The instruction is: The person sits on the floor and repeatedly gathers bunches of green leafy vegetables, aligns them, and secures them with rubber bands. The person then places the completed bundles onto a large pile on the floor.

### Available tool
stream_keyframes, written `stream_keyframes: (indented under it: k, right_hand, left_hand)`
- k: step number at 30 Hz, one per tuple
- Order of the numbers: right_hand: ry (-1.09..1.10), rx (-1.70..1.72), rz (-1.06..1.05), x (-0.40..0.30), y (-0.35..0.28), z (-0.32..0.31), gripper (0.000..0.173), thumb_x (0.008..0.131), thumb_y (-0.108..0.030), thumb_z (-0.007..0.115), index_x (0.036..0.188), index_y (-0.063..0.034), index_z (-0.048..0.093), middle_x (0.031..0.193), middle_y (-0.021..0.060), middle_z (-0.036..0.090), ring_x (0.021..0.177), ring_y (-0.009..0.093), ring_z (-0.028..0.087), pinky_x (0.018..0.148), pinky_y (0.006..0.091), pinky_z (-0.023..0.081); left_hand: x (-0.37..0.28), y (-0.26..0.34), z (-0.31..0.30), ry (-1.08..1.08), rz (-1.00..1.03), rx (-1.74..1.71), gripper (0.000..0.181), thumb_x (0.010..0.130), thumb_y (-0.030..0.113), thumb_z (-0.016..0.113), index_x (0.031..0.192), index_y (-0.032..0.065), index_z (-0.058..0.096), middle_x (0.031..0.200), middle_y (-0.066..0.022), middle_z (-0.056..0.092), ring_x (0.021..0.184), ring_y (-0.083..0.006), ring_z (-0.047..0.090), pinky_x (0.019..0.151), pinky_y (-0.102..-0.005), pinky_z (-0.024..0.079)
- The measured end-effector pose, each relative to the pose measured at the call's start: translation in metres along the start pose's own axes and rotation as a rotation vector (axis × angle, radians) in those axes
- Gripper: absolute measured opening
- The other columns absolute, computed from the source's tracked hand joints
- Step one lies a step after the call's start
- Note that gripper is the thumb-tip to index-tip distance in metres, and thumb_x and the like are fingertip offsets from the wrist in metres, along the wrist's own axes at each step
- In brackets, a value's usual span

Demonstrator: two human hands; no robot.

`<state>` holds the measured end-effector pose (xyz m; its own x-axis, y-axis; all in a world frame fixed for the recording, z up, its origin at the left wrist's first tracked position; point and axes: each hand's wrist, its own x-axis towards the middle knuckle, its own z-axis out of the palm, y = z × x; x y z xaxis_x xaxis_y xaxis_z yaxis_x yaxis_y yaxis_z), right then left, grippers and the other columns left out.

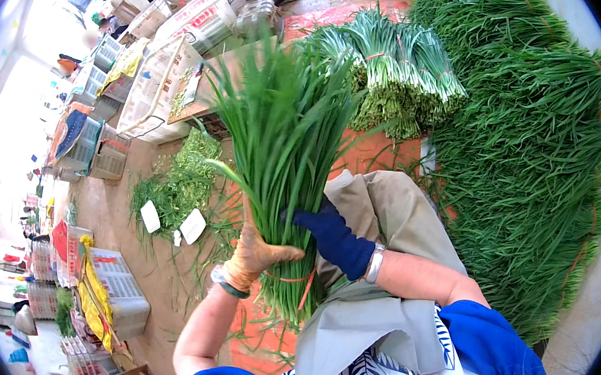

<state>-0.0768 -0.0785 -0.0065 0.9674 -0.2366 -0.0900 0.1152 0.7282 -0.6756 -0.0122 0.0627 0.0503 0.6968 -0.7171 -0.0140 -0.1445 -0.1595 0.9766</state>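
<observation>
A thick bunch of long green Chinese chives (281, 162) stands upright before me, leaves up and slightly blurred. An orange-red tie (291, 280) circles it near the pale stem ends. My left hand (258, 252), in a tan glove, grips the bunch from the left just above the tie. From the right, my right hand (333, 239) in a dark blue knit glove is closed around it a little higher; its fingers are partly hidden by the leaves. The stem ends hang over an orange-red mat (260, 329), beside my apron.
Large heaps of tied chives (519, 175) line the right side. Several bundles with white stems (384, 69) stand ahead. A low wooden board (233, 73), a white plastic crate (158, 87) and a pile of trimmings (188, 169) lie left of them. Another crate (119, 294) sits at left.
</observation>
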Motion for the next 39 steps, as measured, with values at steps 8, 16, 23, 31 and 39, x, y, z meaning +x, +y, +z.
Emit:
stream_keyframes:
  k: [8,16,23,31,39]
  right_hand:
    - [0.149,0.108,0.099,-0.001,-0.010,-0.037,0.034,0.083,-0.012,0.069,0.115,-0.0018,0.061,0.108,0.0053,0.065,0.094,0.016,0.061,0.086,0.0314,0.049]
    - [0.226,0.195,0.098,-0.022,-0.006,-0.072,0.034,0.086,-0.011,0.064,0.118,-0.0015,0.059,0.113,0.0082,0.064,0.102,0.021,0.062,0.095,0.0358,0.047]
    - [-0.366,-1.040,0.383,-0.039,-0.081,-0.093,0.039,0.085,-0.041,0.065,0.099,-0.0047,0.066,0.079,0.0096,0.067,0.070,0.024,0.063,0.069,0.0380,0.051]
    - [-0.460,-1.844,-1.000,-0.014,-0.155,-0.027,0.064,0.072,-0.051,0.071,0.115,-0.0059,0.058,0.085,0.0094,0.062,0.083,0.030,0.061,0.077,0.0445,0.045]
    - [-0.699,-2.009,-0.446,-0.027,-0.136,-0.071,0.068,0.072,-0.043,0.068,0.122,-0.0002,0.053,0.076,0.0086,0.057,0.074,0.026,0.058,0.069,0.0432,0.044]
  left_hand:
    - [0.006,-0.047,-0.001,0.337,-0.125,-0.523,0.064,0.074,0.006,0.075,0.130,0.0050,0.044,0.111,-0.0072,0.062,0.095,-0.0205,0.063,0.084,-0.0336,0.054]
    - [0.017,-0.034,0.017,0.328,-0.237,-0.684,0.047,0.077,-0.002,0.064,0.122,-0.0002,0.053,0.107,-0.0110,0.065,0.089,-0.0245,0.065,0.081,-0.0364,0.056]
    - [0.029,-0.016,0.036,0.248,-0.241,-0.575,0.046,0.077,-0.008,0.064,0.121,0.0007,0.055,0.108,-0.0097,0.065,0.090,-0.0223,0.065,0.080,-0.0345,0.056]
    - [0.027,-0.003,0.051,0.172,-0.251,-0.524,0.052,0.074,-0.001,0.069,0.123,0.0005,0.053,0.112,-0.0099,0.063,0.096,-0.0217,0.063,0.085,-0.0340,0.054]
    - [0.023,-0.028,0.041,0.283,-0.242,-0.742,0.059,0.072,0.001,0.068,0.128,-0.0010,0.048,0.115,-0.0121,0.062,0.097,-0.0261,0.064,0.084,-0.0366,0.054]
